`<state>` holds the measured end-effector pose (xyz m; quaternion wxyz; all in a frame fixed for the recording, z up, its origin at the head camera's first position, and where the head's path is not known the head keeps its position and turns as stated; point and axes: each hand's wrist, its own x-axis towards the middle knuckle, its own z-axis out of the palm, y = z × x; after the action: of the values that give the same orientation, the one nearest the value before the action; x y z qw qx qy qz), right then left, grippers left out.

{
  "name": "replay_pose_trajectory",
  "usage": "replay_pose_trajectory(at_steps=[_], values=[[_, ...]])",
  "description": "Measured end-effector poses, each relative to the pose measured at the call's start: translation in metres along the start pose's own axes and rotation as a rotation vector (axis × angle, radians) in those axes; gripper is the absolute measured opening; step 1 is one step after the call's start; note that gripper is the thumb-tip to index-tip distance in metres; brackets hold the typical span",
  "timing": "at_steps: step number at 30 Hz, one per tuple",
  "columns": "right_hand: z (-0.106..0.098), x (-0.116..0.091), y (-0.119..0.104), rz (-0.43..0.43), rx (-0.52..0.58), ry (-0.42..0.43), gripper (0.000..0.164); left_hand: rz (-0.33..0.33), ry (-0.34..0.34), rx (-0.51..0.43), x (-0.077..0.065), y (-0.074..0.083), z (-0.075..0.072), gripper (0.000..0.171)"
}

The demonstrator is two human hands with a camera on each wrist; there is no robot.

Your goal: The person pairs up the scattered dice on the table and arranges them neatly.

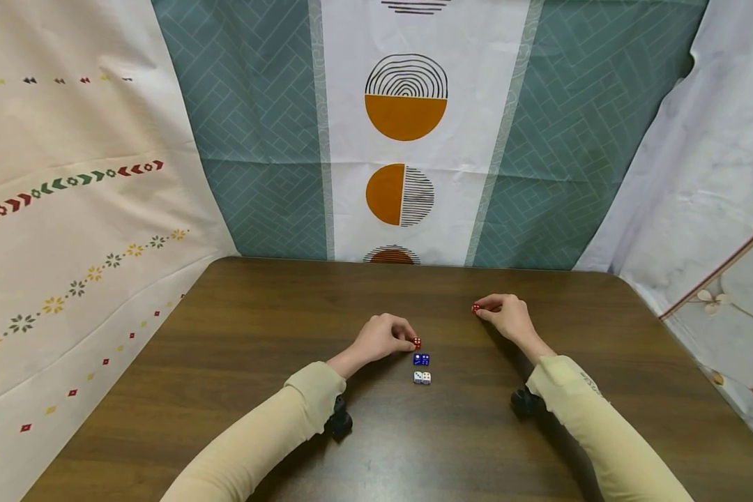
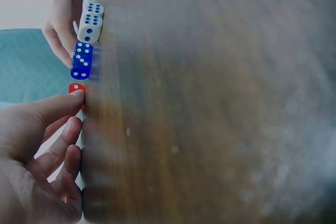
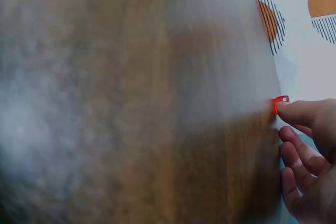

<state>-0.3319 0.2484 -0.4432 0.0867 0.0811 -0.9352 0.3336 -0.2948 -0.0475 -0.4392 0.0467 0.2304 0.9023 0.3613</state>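
Note:
My left hand [image 1: 381, 339] pinches a red die [image 1: 417, 343] between thumb and fingers, low over the table's middle. Just in front of that die, nearer to me, sit two blue dice [image 1: 421, 360] side by side. Two white dice [image 1: 422, 378] form another pair closer still. Farther right and back, my right hand [image 1: 508, 317] pinches a second red die [image 1: 475, 309] at its fingertips. In the left wrist view the thumb covers part of the red die [image 2: 76, 87], in line with the blue dice [image 2: 82, 60] and white dice [image 2: 91, 27]. The right wrist view shows the other red die [image 3: 280, 103] partly behind the thumb.
A brown wooden table [image 1: 276, 300] carries all the dice. Behind it hangs a patterned curtain [image 1: 263, 139], with a cream cloth [image 1: 88, 209] on the left and a pale marbled cloth [image 1: 715, 174] on the right.

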Motion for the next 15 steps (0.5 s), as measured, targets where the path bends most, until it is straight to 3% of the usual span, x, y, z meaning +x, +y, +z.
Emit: replay_pose_trajectory(at_steps=[6,15], values=[[0.004,-0.002,-0.006,0.023,0.018,-0.027,0.016,-0.005,-0.003,-0.004,-0.001,0.000,0.000,0.009],[0.019,-0.011,-0.029,-0.005,0.049,-0.141,0.015,-0.010,-0.011,0.006,0.000,0.000,0.000,0.009]])
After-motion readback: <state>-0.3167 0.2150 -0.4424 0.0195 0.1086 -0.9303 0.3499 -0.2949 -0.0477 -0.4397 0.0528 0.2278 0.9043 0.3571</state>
